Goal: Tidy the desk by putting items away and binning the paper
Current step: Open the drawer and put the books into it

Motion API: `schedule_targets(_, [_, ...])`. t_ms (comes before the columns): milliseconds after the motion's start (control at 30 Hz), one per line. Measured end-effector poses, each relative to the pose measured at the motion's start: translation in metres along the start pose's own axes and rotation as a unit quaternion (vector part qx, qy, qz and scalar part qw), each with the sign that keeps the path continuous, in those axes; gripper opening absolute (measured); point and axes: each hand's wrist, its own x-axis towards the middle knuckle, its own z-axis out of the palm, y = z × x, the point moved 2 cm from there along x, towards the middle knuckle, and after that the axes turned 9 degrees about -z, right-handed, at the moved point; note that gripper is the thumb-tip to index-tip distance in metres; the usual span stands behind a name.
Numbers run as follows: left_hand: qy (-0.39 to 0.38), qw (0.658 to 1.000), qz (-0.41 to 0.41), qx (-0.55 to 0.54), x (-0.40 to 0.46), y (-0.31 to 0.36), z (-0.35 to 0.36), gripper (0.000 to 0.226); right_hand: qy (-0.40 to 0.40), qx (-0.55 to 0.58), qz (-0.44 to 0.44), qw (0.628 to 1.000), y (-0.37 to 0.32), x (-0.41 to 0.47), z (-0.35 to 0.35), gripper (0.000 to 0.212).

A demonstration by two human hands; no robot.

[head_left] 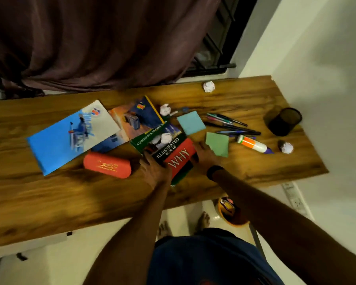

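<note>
Both forearms are reaching from the bottom of the view over the near edge of the desk (pixel 49 194) to the book (pixel 169 150), the green and red one with "WHY" on its cover. This book is lying flat near the middle of the desk, tilted to the desk edge. The left hand (pixel 153 169) is gripping the book's left near edge, fingers curled round it. The right hand (pixel 205 156), with a dark band on the wrist, is lying on the book's right edge; its fingers are blurred, and how they are closing on the book I cannot tell.

A crumpled paper ball (pixel 166 138) is sitting on the book's cover. Left of the book, a red case (pixel 107 165) is lying just beside the left hand. Beyond the case, a blue booklet (pixel 70 136) is overlapping a second, orange and blue booklet (pixel 136 122), whose corner is touching the book's far end. Another paper ball (pixel 165 109) is lying just past the book's far end. Right of the book, a blue sticky pad (pixel 191 122) and a green sticky pad (pixel 217 144) are lying close by, the green one touching the right hand. Further right, a spread of pens (pixel 228 124) is lying next to a glue stick (pixel 254 144). A black mesh pen cup (pixel 285 121) is lying on its side at the desk's right end, with a third paper ball (pixel 287 147) near it. A fourth ball (pixel 209 86) is sitting at the far edge of the desk, well apart from the book.
</note>
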Motion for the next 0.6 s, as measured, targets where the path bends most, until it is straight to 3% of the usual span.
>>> schedule_targets(200, [0.002, 0.997, 0.072, 0.017, -0.052, -0.034, 0.032, 0.080, 0.025, -0.054, -0.064, 0.996, 0.032, -0.085, 0.040, 0.059])
schedule_targets(400, [0.014, 0.988, 0.131, 0.079, -0.112, -0.067, 0.048, 0.076, 0.056, -0.047, -0.046, 0.996, 0.069, -0.159, 0.058, 0.060])
schedule_targets(600, [0.079, 0.986, 0.128, 0.066, -0.167, -0.072, 0.072, 0.071, 0.049, -0.042, -0.081, 0.995, 0.114, -0.211, 0.064, 0.068])
